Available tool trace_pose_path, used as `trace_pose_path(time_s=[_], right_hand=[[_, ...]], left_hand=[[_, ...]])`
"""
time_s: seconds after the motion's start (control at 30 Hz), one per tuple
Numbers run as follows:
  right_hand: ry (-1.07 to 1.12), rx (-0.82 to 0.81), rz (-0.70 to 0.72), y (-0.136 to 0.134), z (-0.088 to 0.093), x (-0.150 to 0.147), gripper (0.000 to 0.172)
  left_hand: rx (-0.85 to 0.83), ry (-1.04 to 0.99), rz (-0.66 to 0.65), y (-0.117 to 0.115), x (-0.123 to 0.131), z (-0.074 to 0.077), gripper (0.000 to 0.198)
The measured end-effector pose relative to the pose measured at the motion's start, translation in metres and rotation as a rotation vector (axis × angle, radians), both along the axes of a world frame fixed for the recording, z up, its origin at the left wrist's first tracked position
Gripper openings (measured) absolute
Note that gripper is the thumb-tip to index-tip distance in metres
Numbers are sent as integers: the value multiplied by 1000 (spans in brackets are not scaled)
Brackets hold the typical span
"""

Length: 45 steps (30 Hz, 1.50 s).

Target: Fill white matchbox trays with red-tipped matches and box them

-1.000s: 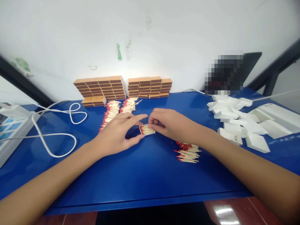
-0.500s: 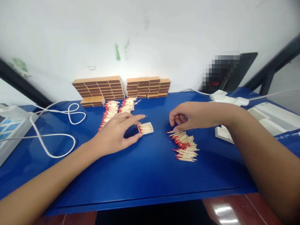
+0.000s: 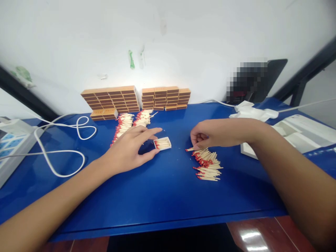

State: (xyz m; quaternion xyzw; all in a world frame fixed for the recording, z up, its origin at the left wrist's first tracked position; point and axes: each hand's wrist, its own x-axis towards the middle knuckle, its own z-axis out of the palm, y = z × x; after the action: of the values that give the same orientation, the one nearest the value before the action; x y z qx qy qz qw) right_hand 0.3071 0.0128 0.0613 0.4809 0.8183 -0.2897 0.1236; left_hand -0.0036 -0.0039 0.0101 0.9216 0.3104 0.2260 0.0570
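Note:
A small white matchbox tray (image 3: 168, 144) with several red-headed matches lies in the middle of the blue table. My left hand (image 3: 131, 148) rests at its left end, thumb touching the near corner and another finger at the far side, steadying it; the index finger is raised. To the right, a loose pile of matches (image 3: 210, 164) lies with red heads mostly to the left. My right hand (image 3: 206, 134) is at the pile's far edge, thumb and fingers pinched on matches (image 3: 189, 150) whose heads stick out to the left. How many it pinches is hidden.
Stacked matchboxes (image 3: 110, 99) and a second stack (image 3: 166, 98) stand against the wall. More match heaps (image 3: 124, 124) lie behind my left hand. A white cable (image 3: 56, 150) and power strip (image 3: 15, 141) are left; white packaging (image 3: 294, 136) lies right.
My right hand has lowered slightly towards the pile and its fingers have closed on matches at the far edge. The left hand and the tray have hardly moved.

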Motion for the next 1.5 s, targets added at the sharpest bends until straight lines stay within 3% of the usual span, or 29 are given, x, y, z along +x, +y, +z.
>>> trace_pose_path(time_s=[0.5,0.7,1.13,1.5], right_hand=[[125,104,-12,1,-4,-8,26],[80,99,3,1,-7,-7,20],[112,144,51,3,-11,-7,28],[37,172,7,1,-4,-6,24]], left_hand=[[16,-5,-5,-1,0,-1,53],[-6,2,7,0,0,0,54],[-3,-7,-8,0,-1,-1,54],[0,6,-4,-1,0,0,55]])
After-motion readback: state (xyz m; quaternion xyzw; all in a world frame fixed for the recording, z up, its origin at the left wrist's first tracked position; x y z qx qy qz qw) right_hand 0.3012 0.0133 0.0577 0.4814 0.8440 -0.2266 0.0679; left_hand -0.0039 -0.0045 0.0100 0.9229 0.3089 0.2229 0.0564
